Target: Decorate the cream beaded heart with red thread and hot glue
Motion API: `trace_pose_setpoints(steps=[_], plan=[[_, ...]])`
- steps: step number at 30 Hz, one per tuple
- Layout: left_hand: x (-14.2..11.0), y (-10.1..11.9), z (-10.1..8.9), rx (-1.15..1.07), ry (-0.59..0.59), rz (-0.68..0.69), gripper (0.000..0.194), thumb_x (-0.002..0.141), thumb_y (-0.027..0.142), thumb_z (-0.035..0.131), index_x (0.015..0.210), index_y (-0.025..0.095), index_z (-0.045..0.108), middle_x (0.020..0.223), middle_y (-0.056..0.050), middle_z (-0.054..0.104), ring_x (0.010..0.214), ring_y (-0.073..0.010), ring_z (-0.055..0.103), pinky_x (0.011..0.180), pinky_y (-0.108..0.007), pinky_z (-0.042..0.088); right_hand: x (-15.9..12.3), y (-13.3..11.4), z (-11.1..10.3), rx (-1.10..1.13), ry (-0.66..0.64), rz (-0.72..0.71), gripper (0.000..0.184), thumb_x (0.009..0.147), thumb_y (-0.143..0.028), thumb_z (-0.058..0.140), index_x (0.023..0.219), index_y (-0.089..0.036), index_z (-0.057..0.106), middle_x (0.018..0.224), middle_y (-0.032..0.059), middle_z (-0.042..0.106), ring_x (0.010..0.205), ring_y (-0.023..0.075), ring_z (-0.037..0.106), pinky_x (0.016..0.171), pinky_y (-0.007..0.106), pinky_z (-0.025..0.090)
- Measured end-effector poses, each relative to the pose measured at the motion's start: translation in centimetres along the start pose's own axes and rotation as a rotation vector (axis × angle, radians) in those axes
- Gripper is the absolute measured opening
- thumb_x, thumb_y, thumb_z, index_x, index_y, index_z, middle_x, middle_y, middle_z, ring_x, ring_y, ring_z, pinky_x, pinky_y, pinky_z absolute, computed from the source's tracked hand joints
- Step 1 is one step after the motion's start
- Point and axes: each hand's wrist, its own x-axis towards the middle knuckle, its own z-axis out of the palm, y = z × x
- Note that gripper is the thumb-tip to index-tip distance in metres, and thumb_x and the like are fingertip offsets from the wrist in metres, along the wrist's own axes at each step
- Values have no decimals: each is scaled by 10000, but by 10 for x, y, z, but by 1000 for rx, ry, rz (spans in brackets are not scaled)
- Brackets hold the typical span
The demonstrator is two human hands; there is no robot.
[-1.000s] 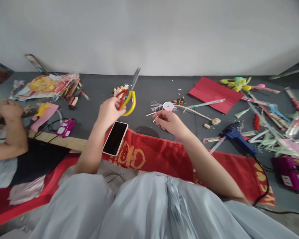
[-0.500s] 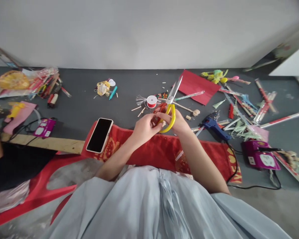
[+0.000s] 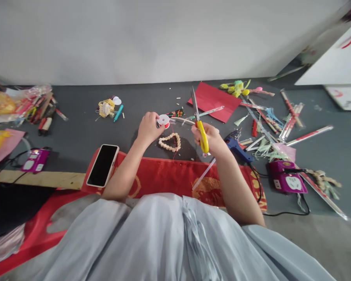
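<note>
My left hand (image 3: 149,127) is closed round the edge of a white spool (image 3: 163,119) wound with red thread. My right hand (image 3: 210,139) grips a pair of scissors (image 3: 203,136) by the yellow handles, with the long metal blades pointing away from me. Between the hands, a heart-shaped ring (image 3: 160,145) of small pale pieces lies on the dark table. Red thread runs down from near the spool and crosses the ring's right part.
A phone (image 3: 103,165) lies on the red cloth (image 3: 169,175) at the front edge. Beyond the scissors is red paper (image 3: 215,101). A blue glue gun (image 3: 240,150), a purple power strip (image 3: 287,177) and wrapped sticks lie to the right. Yellow yarn (image 3: 106,108) sits behind.
My hands have moved apart, the left one to the spool. The heart-shaped ring now shows on the table. The scissors have stayed in my right hand, and the view has shifted right.
</note>
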Motion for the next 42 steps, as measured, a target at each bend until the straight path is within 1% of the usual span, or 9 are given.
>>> trace_pose_setpoints(steps=[2,4,8,15,19,25,30,37,42], plan=[[-7,14,-2,18,-67,-35,156,934,320,578,949,202,680,1042,-91,736,968,-241,679,825,-333,480,1,-1,-3,35,-11,-12,612,587,-652,881,799,-218,505,619,-98,428,496,44,373,470,227,325],[-13,28,-2,114,-182,-60,335,983,387,497,812,190,707,913,-108,754,889,-257,699,745,-340,457,2,-2,-8,53,-34,-24,641,586,-692,872,803,-224,492,613,-102,402,508,48,370,474,223,323],[-13,50,10,229,-254,-86,455,1023,425,426,938,150,778,983,-165,778,935,-302,726,751,-357,473,2,0,-14,42,-80,-28,665,585,-712,870,844,-214,514,618,-102,389,513,51,370,473,229,307],[0,55,39,189,-94,-117,423,1005,462,508,956,140,778,941,-188,766,915,-335,733,779,-399,516,-2,2,-20,32,-87,-28,688,584,-781,827,850,-227,517,614,-91,364,527,69,342,491,254,290],[6,44,44,111,-24,-139,212,924,306,612,869,159,754,906,-182,751,901,-341,723,802,-414,516,-4,1,-22,21,-102,-21,685,594,-793,814,838,-239,493,626,-83,350,534,72,308,495,263,252],[17,25,28,-123,-17,-144,275,828,260,659,562,211,612,591,-41,589,701,-229,616,733,-329,438,-3,5,-23,18,-186,-23,718,592,-843,784,751,-243,425,640,-82,273,529,58,246,484,254,181],[17,17,9,-532,-93,-336,286,781,254,694,532,187,570,468,64,320,500,-102,324,543,-255,246,-2,11,-23,57,-259,27,723,610,-862,753,750,-233,426,643,-80,293,532,54,254,463,223,199],[3,8,-15,-898,-81,-446,198,824,204,612,630,167,621,607,0,615,576,-82,551,550,-173,380,2,17,-19,62,-339,245,717,627,-873,724,827,-208,543,610,-89,389,464,34,311,390,194,253],[-2,-2,-20,-945,-62,-433,265,881,226,535,622,184,568,572,6,597,535,-81,571,570,-172,449,2,20,-9,13,-452,348,653,707,-865,671,755,-221,570,571,-65,394,435,54,306,353,226,262]])
